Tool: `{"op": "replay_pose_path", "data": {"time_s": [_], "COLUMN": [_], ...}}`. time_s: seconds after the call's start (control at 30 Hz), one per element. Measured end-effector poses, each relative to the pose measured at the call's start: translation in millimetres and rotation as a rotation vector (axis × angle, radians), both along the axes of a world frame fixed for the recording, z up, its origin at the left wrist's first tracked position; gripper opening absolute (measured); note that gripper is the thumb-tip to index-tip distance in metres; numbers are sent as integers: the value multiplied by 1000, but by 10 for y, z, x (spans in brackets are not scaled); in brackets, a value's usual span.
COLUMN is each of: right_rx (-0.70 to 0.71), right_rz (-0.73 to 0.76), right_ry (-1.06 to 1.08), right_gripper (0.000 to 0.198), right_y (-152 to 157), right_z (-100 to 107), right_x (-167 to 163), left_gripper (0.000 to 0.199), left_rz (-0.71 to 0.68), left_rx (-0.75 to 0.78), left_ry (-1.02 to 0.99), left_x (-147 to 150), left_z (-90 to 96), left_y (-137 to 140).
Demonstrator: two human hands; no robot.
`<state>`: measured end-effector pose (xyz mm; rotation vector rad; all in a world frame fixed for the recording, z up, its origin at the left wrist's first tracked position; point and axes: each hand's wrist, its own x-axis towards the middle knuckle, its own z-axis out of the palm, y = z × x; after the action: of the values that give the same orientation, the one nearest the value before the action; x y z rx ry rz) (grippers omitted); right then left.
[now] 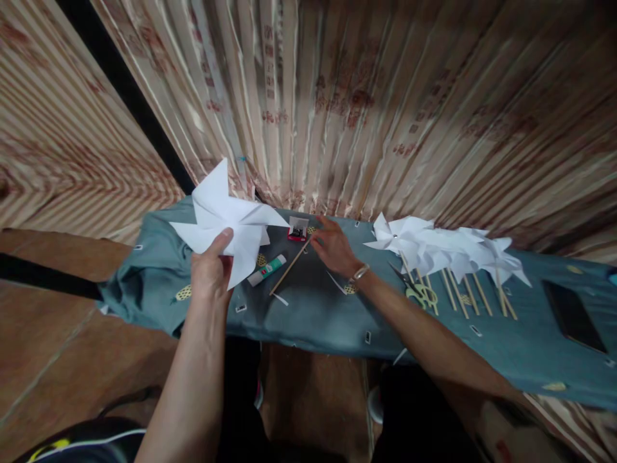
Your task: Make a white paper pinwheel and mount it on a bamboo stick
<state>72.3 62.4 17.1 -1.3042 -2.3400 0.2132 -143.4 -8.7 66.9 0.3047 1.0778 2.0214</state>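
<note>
Wooden stick (pixel 290 267): on the near side of the red box (pixel 297 237); probably light and stiff, easy to take mid-shaft.
Left hand (pixel 214 260): left of the red box, holding the paper pinwheel (pixel 238 215), thumb on top.
Pinwheel handling: feather-light, I'd judge, and easily creased; grip the folded centre. Its underside is hidden.
Right hand (pixel 332 244): just right of the red box; I can't tell whether it grips the stick.
Box contents: dark, too small to name.

1. The person's left hand (pixel 211 269) and right hand (pixel 333 247) are bare, as are the forearms (pixel 190 366).
2. A shiny, pale bracelet (pixel 360 273) circles the right wrist (pixel 354 271).
3. The trousers (pixel 241 392) look black.
4. The partly hidden shoes (pixel 375 405) look pale.
</note>
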Motion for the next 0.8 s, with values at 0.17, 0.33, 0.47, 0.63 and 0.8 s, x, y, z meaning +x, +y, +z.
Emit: {"op": "replay_pose_path", "data": {"time_s": [0.17, 0.33, 0.47, 0.63, 0.8], "right_rx": [-29, -64, -89, -87, -87], "right_rz": [66, 71, 72, 64, 56], "right_ry": [-236, -415, -505, -552, -561], "right_gripper": [25, 22, 25, 27, 26], "right_y": [433, 607, 670, 667, 637], "right_z": [58, 46, 45, 53, 73], "right_x": [-378, -520, -577, -613, -616], "left_gripper": [24, 28, 30, 31, 29], "left_rz": [-24, -36, -35, -54, -29], "left_rx": [-30, -6, 3, 2, -11], "left_ry": [-44, -73, -48, -48, -49], "left_x": [-43, -85, -121, -139, -107], "left_z": [33, 28, -25, -42, 3], "left_y": [-29, -53, -56, -52, -58]}}
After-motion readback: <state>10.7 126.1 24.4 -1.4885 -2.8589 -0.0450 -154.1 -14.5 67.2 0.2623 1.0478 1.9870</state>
